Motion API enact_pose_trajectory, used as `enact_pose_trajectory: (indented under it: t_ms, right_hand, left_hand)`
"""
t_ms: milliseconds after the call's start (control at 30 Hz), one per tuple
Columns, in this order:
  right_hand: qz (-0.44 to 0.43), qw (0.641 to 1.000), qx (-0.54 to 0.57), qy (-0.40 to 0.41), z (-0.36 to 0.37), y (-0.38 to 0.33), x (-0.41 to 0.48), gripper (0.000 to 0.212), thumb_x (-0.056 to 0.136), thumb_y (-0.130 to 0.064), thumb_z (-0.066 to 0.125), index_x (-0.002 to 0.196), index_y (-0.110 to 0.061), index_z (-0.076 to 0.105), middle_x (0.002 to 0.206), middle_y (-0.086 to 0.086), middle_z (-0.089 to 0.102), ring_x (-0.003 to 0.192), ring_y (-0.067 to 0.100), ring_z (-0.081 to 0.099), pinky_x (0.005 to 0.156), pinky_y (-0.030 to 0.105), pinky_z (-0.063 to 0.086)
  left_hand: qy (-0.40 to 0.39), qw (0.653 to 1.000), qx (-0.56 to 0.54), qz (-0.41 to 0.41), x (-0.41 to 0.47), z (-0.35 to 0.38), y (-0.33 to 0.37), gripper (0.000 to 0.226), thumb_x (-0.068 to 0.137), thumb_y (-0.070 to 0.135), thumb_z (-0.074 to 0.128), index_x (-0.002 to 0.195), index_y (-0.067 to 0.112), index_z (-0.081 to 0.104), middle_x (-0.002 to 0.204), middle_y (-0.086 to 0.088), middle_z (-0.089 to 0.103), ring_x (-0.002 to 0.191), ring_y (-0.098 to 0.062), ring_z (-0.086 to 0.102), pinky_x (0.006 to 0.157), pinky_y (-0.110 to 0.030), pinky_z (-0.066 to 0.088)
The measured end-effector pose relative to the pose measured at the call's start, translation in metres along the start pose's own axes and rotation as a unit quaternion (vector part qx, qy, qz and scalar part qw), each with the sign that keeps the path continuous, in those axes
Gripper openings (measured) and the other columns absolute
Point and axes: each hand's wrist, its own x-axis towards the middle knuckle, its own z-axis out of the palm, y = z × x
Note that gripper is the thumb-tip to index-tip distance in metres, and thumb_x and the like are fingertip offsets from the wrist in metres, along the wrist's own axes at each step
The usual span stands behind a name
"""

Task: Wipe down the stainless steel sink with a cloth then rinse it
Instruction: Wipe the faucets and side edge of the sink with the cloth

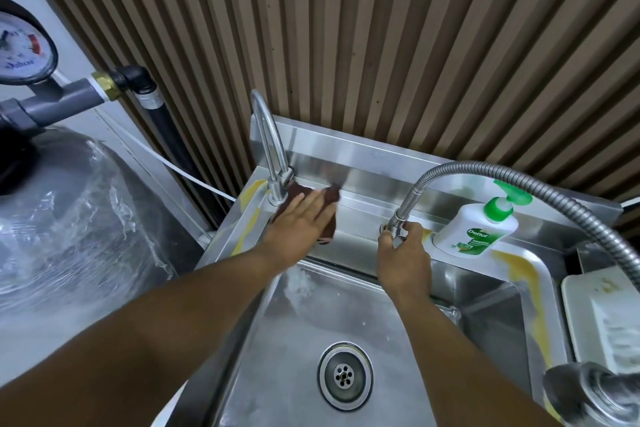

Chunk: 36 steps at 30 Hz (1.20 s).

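The stainless steel sink [298, 350] fills the lower middle, with its round drain [344, 374] below my arms. My left hand [299, 220] lies flat, fingers spread, pressing a dark brown cloth [330, 196] on the back ledge, right next to the base of the curved tap [268, 146]. My right hand [403, 253] is closed around the base of the flexible metal hose tap [398, 222] on the same ledge. The hose arcs right and ends in a spray head [588, 392] at the bottom right.
A white and green soap pump bottle [479, 224] stands on the ledge just right of my right hand. A white tray [602, 319] sits at the right. A plastic-wrapped tank [69, 218] with a pressure gauge [20, 48] stands left. Slatted wall behind.
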Motion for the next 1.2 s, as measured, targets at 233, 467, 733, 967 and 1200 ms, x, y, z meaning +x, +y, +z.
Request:
enact_pose_trajectory:
  t_ms: [233,467,733,967,1200]
  right_hand:
    - [0.021,1.000,0.004,0.006,0.003,-0.002,-0.003,0.029,0.100,-0.043,0.049,0.124,-0.027,0.048,0.097,0.005,0.062,0.086,0.030,0.053,0.078,0.037,0.043]
    - [0.163,0.978,0.105,0.072,0.025,-0.007,-0.053,0.058,0.089,-0.062,0.058,0.122,-0.017,0.041,0.096,0.005,0.054,0.093,0.032,0.055,0.083,0.041,0.039]
    - [-0.127,0.990,-0.047,0.024,0.078,-0.051,-0.059,0.045,0.090,-0.042,0.062,0.127,-0.017,0.053,0.114,0.009,0.065,0.112,0.032,0.059,0.092,0.042,0.046]
    - [-0.216,0.870,-0.386,-0.217,0.105,-0.073,-0.023,0.085,0.100,-0.045,0.044,0.160,-0.015,-0.009,0.166,0.009,-0.022,0.152,0.029,-0.022,0.124,0.049,-0.003]
    - [-0.223,0.847,-0.427,-0.226,0.106,-0.066,-0.023,0.098,0.098,-0.047,0.048,0.156,-0.014,-0.023,0.162,0.009,-0.033,0.149,0.029,-0.029,0.124,0.049,-0.008]
  left_hand:
    - [-0.044,0.997,-0.055,-0.040,-0.015,-0.004,0.021,0.081,0.096,0.009,0.051,0.161,0.013,0.002,0.168,-0.018,0.000,0.155,-0.031,-0.008,0.126,-0.043,-0.005]
    - [0.039,0.737,-0.622,-0.263,-0.063,-0.051,-0.026,0.052,0.089,-0.002,0.044,0.104,0.044,0.062,0.099,-0.005,0.069,0.082,-0.028,0.065,0.076,-0.045,0.054]
    - [0.249,0.478,-0.718,-0.441,-0.063,-0.096,-0.086,0.024,0.097,0.003,0.044,0.089,0.020,0.060,0.084,-0.012,0.062,0.067,-0.023,0.060,0.059,-0.027,0.050]
    - [0.032,0.934,-0.301,-0.190,-0.022,-0.027,-0.091,0.041,0.096,0.011,0.049,0.136,0.005,0.056,0.154,-0.010,0.043,0.147,-0.031,0.030,0.118,-0.054,0.028]
    - [-0.061,0.974,-0.159,-0.147,-0.061,-0.010,-0.081,0.063,0.098,0.038,0.038,0.157,0.016,0.031,0.169,0.005,0.012,0.156,-0.020,-0.005,0.125,-0.048,0.007]
